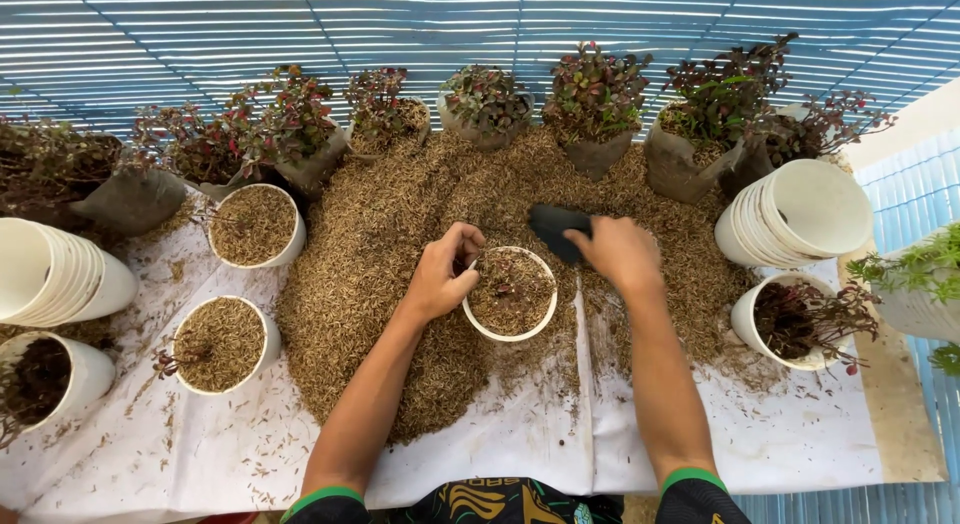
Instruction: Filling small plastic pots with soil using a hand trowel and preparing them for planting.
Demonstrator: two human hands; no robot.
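Pot [511,294] at frame centre, part-filled with husk. Left hand [440,274] curled on its rim, steadying. Right hand [618,252] closed around dark scoop [556,230]. Best: keep pot upright, tip scoop low over rim.

Black sleeves [690,494] with green cuffs

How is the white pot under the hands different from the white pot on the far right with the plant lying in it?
The middle pot stands upright, full of brown husk; the right pot holds dark soil and a small plant tipped over its rim. The left hand holds the middle pot's rim; no hand touches the right pot. The middle pot stands in the husk pile, the right pot at its edge. Both are white and round.
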